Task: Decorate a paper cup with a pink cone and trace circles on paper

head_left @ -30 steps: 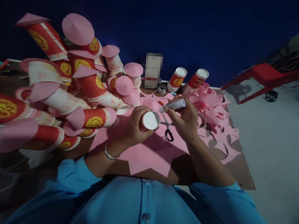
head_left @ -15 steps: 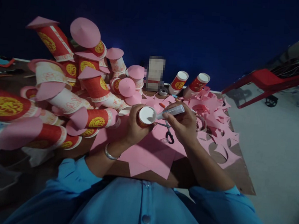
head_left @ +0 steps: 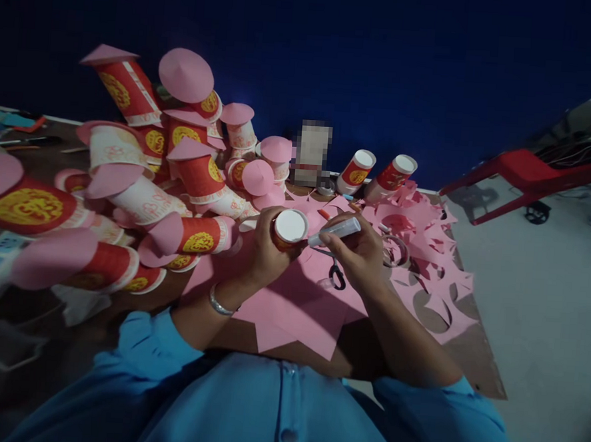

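My left hand (head_left: 272, 254) is wrapped round a red paper cup (head_left: 291, 227), whose white round end faces up. In my right hand (head_left: 356, 251) is a translucent tube (head_left: 339, 232), its narrow end beside the cup's rim; whether they touch is too small to tell. Black-handled scissors (head_left: 337, 275) lie just below the tube on pink paper (head_left: 295, 308). To the left, several red and white cups (head_left: 198, 175) with pink paper cones (head_left: 187, 76) stand or lie in a pile.
Two cups (head_left: 357, 171) stand near the table's back edge beside a roll of tape (head_left: 326, 186). Pink cut-out scraps (head_left: 437, 310) cover the table's right part. A red plastic stool (head_left: 521, 171) is on the floor at the right.
The tube in my right hand has shifted slightly left and down and lies at a flatter angle. The whole view has moved a little, with the pile appearing further right.
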Motion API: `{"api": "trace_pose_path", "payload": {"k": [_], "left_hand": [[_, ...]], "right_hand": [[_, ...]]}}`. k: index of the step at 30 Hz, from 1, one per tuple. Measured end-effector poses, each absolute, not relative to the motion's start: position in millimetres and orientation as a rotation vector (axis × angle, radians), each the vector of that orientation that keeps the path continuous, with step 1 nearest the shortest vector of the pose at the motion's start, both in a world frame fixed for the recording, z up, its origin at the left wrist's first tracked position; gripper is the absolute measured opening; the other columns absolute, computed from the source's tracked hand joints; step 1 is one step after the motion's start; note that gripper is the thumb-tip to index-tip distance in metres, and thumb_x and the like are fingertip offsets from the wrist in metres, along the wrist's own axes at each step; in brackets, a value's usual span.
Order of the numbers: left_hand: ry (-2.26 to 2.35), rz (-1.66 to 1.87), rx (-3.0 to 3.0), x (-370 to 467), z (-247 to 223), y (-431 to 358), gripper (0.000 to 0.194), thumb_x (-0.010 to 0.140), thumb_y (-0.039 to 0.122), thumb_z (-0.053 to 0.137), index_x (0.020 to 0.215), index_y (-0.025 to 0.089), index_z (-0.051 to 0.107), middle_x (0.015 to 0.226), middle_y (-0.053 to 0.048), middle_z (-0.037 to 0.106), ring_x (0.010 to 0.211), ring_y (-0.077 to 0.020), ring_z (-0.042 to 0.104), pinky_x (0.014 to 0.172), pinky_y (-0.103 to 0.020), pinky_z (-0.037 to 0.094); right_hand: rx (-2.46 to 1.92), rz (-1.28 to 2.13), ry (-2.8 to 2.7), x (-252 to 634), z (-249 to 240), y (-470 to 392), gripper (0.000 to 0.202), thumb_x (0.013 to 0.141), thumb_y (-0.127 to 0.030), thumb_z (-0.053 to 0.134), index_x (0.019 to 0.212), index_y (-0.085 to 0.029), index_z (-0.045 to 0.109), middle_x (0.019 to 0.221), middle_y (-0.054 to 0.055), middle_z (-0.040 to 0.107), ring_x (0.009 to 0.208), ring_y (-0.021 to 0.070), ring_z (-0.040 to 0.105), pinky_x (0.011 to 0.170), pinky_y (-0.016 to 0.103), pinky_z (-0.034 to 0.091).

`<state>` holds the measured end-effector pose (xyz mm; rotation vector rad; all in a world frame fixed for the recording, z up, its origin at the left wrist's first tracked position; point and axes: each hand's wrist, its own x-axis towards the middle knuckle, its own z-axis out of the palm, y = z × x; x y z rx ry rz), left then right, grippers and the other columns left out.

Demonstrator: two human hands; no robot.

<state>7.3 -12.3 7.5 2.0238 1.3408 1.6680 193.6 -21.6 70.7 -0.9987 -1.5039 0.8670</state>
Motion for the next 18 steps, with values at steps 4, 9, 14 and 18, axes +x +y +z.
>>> {"api": "trace_pose_path", "payload": {"k": [4, 9, 14, 18], "left_hand": [[1.301, 1.658, 2.084, 3.2, 11.2, -13.1, 0.056, 0.087, 0.034, 0.081, 0.133, 0.02, 0.052, 0.124, -0.014, 0.069, 0.113, -0.0283, 0.069, 0.097, -0.045, 0.061], [1.346, 1.634, 2.133, 2.1, 11.6, -13.0, 0.052, 0.09, 0.045, 0.076, 0.13, 0.02, 0.054, 0.122, -0.014, 0.07, 0.113, -0.0295, 0.069, 0.096, -0.046, 0.062], [1.388, 1.577, 2.23, 3.1, 13.4, -15.6, 0.041, 0.094, 0.035, 0.07, 0.13, 0.02, 0.054, 0.121, -0.014, 0.07, 0.113, -0.029, 0.07, 0.097, -0.047, 0.061], [1.39, 1.565, 2.262, 1.8, 15.1, -17.4, 0.037, 0.097, 0.027, 0.063, 0.132, 0.019, 0.054, 0.123, -0.015, 0.07, 0.117, -0.0288, 0.069, 0.099, -0.048, 0.06]], "right_hand": [[-0.909, 0.601, -1.609, 188.8, 74.4, -27.5, 0.02, 0.095, -0.041, 0.078, 0.095, -0.024, 0.066, 0.089, 0.003, 0.072, 0.081, 0.0192, 0.069, 0.072, 0.035, 0.058], [-0.734, 0.221, -1.798, 182.4, 75.1, -37.0, 0.018, 0.094, -0.02, 0.074, 0.108, -0.026, 0.064, 0.093, 0.005, 0.076, 0.084, 0.0223, 0.074, 0.073, 0.039, 0.062], [-0.742, 0.025, -1.915, 180.1, 67.9, -43.5, 0.029, 0.095, -0.023, 0.077, 0.12, -0.028, 0.062, 0.098, 0.006, 0.078, 0.086, 0.0228, 0.077, 0.069, 0.037, 0.064], [-0.734, -0.063, -1.968, 179.6, 64.6, -44.9, 0.028, 0.096, -0.025, 0.077, 0.12, -0.027, 0.063, 0.098, 0.006, 0.079, 0.083, 0.0219, 0.077, 0.066, 0.033, 0.062]]}}
